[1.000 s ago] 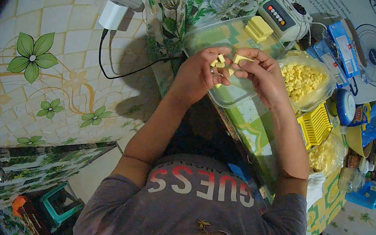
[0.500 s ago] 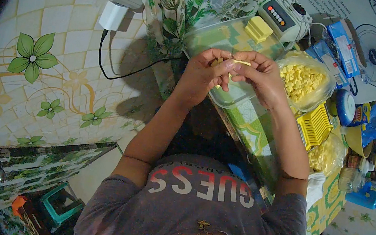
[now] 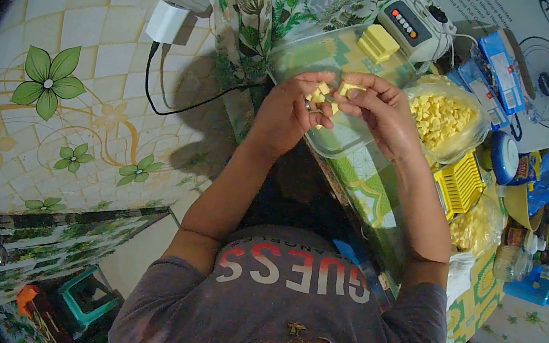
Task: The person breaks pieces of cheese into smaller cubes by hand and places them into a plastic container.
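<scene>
Small yellow pieces (image 3: pixel 317 92) sit in my left hand (image 3: pixel 282 113), whose fingers are curled round them. My right hand (image 3: pixel 386 117) pinches another yellow piece (image 3: pixel 350 88) between thumb and fingers. A narrow gap separates the two hands over the clear plastic container (image 3: pixel 322 151). What the pieces are made of, I cannot tell. A larger ridged yellow block (image 3: pixel 378 43) lies at the container's far end. Right of my right hand stands an open plastic bag (image 3: pixel 479 132) full of similar small yellow pieces.
A yellow slotted basket (image 3: pixel 460 182) and a second bag of yellow pieces (image 3: pixel 479 226) lie along the patterned table cover (image 3: pixel 373 184). A white device with coloured buttons (image 3: pixel 415 27) stands behind the container. Blue packets (image 3: pixel 503 70) and bottles (image 3: pixel 515 262) are at the right.
My hands have drawn slightly apart. They were touching round a yellow piece; now each holds yellow pieces separately, and more of them show in my left hand.
</scene>
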Motion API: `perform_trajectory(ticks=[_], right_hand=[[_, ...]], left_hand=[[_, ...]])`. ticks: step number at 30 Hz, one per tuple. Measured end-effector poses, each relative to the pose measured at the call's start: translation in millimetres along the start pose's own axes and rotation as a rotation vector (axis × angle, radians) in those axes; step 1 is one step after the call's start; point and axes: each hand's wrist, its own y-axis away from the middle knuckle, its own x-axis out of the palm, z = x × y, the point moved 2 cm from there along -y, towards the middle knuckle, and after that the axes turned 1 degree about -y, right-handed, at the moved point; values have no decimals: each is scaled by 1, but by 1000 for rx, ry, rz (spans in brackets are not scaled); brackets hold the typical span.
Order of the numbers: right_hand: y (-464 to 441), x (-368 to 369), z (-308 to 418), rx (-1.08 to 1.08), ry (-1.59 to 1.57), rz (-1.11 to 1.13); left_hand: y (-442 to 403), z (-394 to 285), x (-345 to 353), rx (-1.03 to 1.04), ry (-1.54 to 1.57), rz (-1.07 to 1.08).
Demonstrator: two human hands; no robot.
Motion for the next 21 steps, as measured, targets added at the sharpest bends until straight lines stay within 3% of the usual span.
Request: perform_trajectory(ticks=[5, 8, 21], right_hand=[[2, 0, 2, 12, 128, -36], [2, 0, 1, 12, 102, -20], [3, 3, 0, -2, 59, 11]], left_hand=[[2, -4, 6, -12, -44, 37], [1, -5, 13, -26, -143, -57], [0, 1, 4, -8, -155, 7]])
